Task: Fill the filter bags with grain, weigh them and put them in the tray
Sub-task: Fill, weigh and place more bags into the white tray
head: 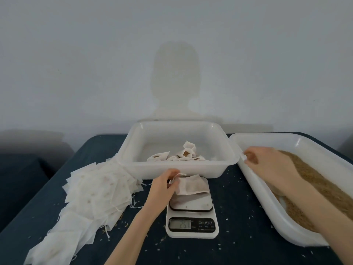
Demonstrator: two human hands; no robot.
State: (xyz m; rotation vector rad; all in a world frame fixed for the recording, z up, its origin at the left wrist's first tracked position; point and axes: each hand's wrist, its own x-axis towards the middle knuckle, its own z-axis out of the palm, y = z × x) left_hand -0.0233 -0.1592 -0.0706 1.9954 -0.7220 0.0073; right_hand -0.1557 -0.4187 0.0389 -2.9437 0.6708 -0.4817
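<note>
A filled filter bag [193, 185] lies on the platform of a white digital scale [192, 224]. My left hand [165, 185] pinches the bag's open end at its left side. My right hand [267, 161] hovers over the near-left corner of the grain tray [254, 180], fingers curled around a pinch of brown grain [324, 188]. Behind the scale stands a white tray [133, 165] with several filled bags [183, 154] inside. A heap of empty filter bags [91, 196] lies left of the scale.
Everything sits on a dark blue table [238, 197] strewn with loose grains. A pale wall rises right behind the trays. The table's left edge drops off beyond the bag heap.
</note>
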